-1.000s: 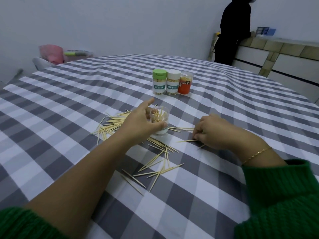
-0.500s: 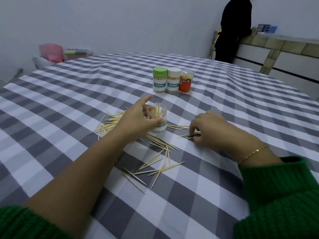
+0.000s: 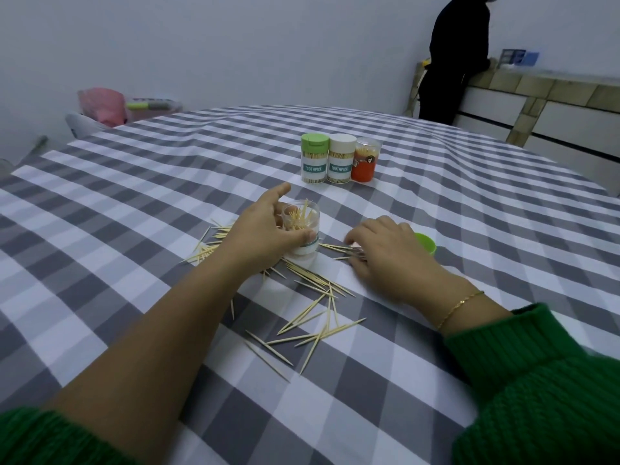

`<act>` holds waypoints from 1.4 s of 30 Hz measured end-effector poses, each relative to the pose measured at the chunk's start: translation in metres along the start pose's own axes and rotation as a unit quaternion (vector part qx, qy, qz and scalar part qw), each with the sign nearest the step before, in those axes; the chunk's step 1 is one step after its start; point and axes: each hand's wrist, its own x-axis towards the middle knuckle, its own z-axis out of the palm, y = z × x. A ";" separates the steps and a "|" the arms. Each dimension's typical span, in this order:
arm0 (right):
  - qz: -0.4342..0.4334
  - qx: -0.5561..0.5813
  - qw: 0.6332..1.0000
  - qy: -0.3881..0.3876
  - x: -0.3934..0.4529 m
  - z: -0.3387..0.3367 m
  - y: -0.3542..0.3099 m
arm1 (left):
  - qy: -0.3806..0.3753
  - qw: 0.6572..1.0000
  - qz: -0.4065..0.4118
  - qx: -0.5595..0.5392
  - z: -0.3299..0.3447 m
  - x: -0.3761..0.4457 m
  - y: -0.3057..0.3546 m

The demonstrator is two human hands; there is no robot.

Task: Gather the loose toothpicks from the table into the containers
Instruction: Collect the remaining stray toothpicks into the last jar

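Far left past the table (image 3: 110, 203) edge: pink bag (image 3: 102, 105) on a chair, marker-like item beside it. Grey/white check cloth covers the table. Left hand (image 3: 265, 233) wraps the open clear container (image 3: 302, 229), thumb across its front, index finger pointing past it; container upright, part-filled, toothpicks sticking out the top. Loose toothpicks (image 3: 315, 317) lie fanned out left of the hand, under the wrist and in a crossed pile nearer the camera; the left forearm blocks some of them. Behind, well apart: green-lid container (image 3: 314, 159), white-lid container (image 3: 341, 159), orange container (image 3: 365, 161), touching in a row. Right hand (image 3: 385, 253) palm down on the table, fingers curled onto a few toothpicks just right of the open container; grip itself hidden, cannot tell if pinched. Green lid (image 3: 426, 244) just behind that hand. Person in black stands at the far-right counter. Versus 0.5 s ago: right hand has spread flatter; green lid now exposed; left hand's hold unchanged.
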 end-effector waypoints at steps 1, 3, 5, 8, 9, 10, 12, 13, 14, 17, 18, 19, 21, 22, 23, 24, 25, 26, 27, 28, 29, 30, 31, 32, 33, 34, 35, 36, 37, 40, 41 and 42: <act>-0.008 -0.005 1.000 0.009 0.001 0.004 -0.003 | 0.000 1.000 0.002 0.001 0.000 0.000 0.001; -0.025 -0.024 0.999 0.016 0.005 0.011 -0.008 | -0.001 1.000 0.006 0.001 0.001 0.000 0.001; -0.031 -0.037 0.999 0.014 0.010 0.013 -0.010 | -0.001 1.000 0.007 0.001 0.001 0.000 0.001; -0.024 -0.047 0.998 0.020 0.014 0.014 -0.008 | -0.004 1.000 0.007 0.003 0.002 -0.001 0.001; -0.020 -0.050 0.998 0.022 0.013 0.013 -0.005 | -0.005 1.000 0.008 0.005 0.002 -0.001 0.000; -0.014 -0.050 0.998 0.022 0.013 0.012 -0.002 | -0.006 1.000 0.009 0.006 0.002 -0.001 0.000; -0.001 -0.040 0.999 0.007 0.012 0.009 0.003 | -0.006 1.000 0.010 0.006 0.003 -0.002 0.000; 0.004 -0.031 0.999 -0.007 0.011 0.006 0.005 | -0.007 1.000 0.009 0.006 0.003 -0.002 0.000; 0.010 -0.020 0.999 -0.028 0.011 0.002 0.007 | -0.007 1.000 0.009 0.007 0.003 -0.002 0.000; 0.027 0.012 0.995 -0.097 0.004 -0.012 0.009 | -0.009 1.000 0.010 0.010 0.004 -0.002 0.000; 0.028 0.007 0.993 -0.112 0.001 -0.015 0.010 | -0.009 1.000 0.010 0.009 0.005 -0.002 0.000; 0.027 -0.010 0.992 -0.122 -0.002 -0.018 0.010 | -0.010 1.000 0.011 0.009 0.005 -0.002 0.000; 0.022 -0.053 0.991 -0.123 -0.005 -0.019 0.010 | -0.009 1.000 0.012 0.008 0.005 -0.001 -0.001; 0.017 -0.072 0.990 -0.118 -0.005 -0.019 0.010 | -0.008 1.000 0.012 0.007 0.005 -0.001 -0.001; 0.013 -0.089 0.989 -0.114 -0.005 -0.018 0.010 | -0.007 1.000 0.011 0.007 0.005 -0.001 -0.002; 0.012 -0.103 0.988 -0.111 -0.004 -0.017 0.009 | -0.007 1.000 0.011 0.008 0.005 -0.001 -0.002; 0.013 -0.114 0.987 -0.110 -0.003 -0.017 0.009 | -0.008 1.000 0.010 0.008 0.006 -0.001 -0.002; 0.015 -0.121 0.986 -0.109 -0.002 -0.017 0.008 | -0.010 1.000 0.010 0.008 0.006 -0.001 -0.002; 0.016 -0.129 0.986 -0.107 -0.002 -0.017 0.007 | -0.010 1.000 0.011 0.008 0.006 -0.001 -0.002; 0.015 -0.137 0.985 -0.104 -0.002 -0.017 0.006 | -0.011 1.000 0.011 0.008 0.006 -0.001 -0.002; 0.017 -0.142 0.985 -0.101 -0.003 -0.018 0.005 | -0.012 1.000 0.011 0.006 0.006 -0.001 -0.001; 0.020 -0.144 0.984 -0.099 -0.004 -0.018 0.003 | -0.013 1.000 0.011 0.005 0.006 -0.001 -0.001; 0.023 -0.145 0.984 -0.097 -0.005 -0.019 0.001 | -0.014 1.000 0.011 0.004 0.006 -0.001 -0.001; 0.027 -0.146 0.984 -0.096 -0.006 -0.019 -0.001 | -0.014 1.000 0.011 0.004 0.006 -0.001 -0.001; 0.032 -0.147 0.984 -0.097 -0.007 -0.021 -0.003 | -0.015 1.000 0.012 0.005 0.006 -0.001 -0.001; 0.038 -0.146 0.984 -0.097 -0.007 -0.022 -0.005 | -0.015 1.000 0.012 0.006 0.006 -0.001 -0.001; 0.044 -0.146 0.984 -0.096 -0.007 -0.022 -0.007 | -0.015 1.000 0.013 0.007 0.006 -0.001 -0.001; 0.049 -0.146 0.984 -0.092 -0.007 -0.023 -0.008 | -0.015 1.000 0.013 0.007 0.006 -0.002 -0.001; 0.053 -0.146 0.984 -0.088 -0.008 -0.022 -0.009 | -0.015 1.000 0.013 0.006 0.006 -0.002 -0.001; 0.066 -0.140 0.984 -0.088 -0.007 -0.020 -0.009 | -0.016 1.000 0.013 0.005 0.006 -0.002 0.000; 0.069 -0.136 0.984 -0.093 -0.007 -0.020 -0.008 | -0.016 1.000 0.014 0.007 0.006 -0.002 0.000; 0.071 -0.132 0.984 -0.096 -0.007 -0.019 -0.007 | -0.017 1.000 0.014 0.008 0.006 -0.002 0.000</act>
